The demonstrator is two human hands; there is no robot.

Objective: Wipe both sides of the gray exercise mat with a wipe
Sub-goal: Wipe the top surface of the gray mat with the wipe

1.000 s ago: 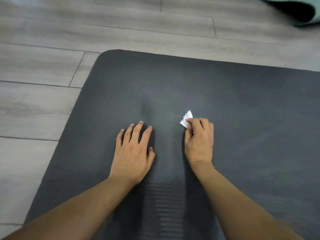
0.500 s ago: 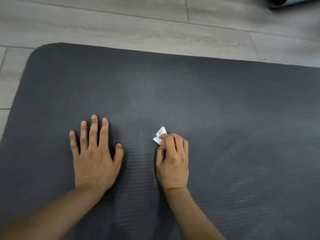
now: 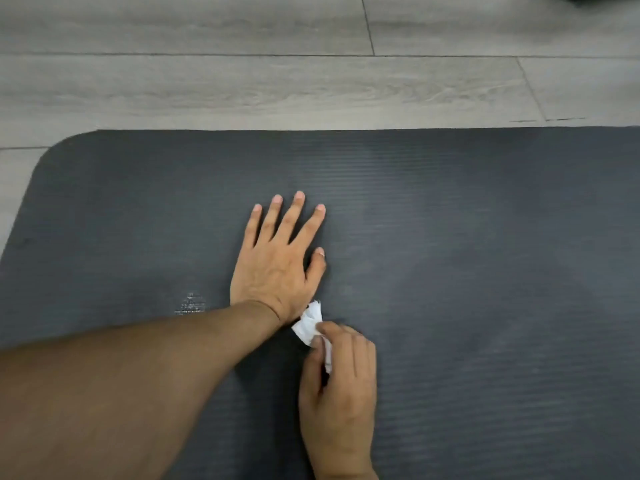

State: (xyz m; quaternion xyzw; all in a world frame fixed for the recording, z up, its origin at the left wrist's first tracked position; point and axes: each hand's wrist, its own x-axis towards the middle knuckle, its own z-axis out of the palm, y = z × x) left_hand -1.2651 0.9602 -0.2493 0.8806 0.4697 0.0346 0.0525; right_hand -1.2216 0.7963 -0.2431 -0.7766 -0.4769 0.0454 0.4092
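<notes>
Open mat to the right, 2 hands crowding the middle

The left hand [image 3: 277,268] lay flat with fingers spread on the mat [image 3: 485,271], and its forearm barred the near-left part. The right hand [image 3: 341,393] pinched a wipe [image 3: 310,322] that touched the left wrist, closing that gap. The mat's right half, its far strip and the floor [image 3: 242,88] beyond offered free passage.

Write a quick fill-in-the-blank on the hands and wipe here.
1. The left hand lies ____ on the mat, fingers spread.
2. The right hand holds the wipe just beside the ____ wrist.
3. The wipe is ____ in colour.
Answers: flat; left; white.
</notes>
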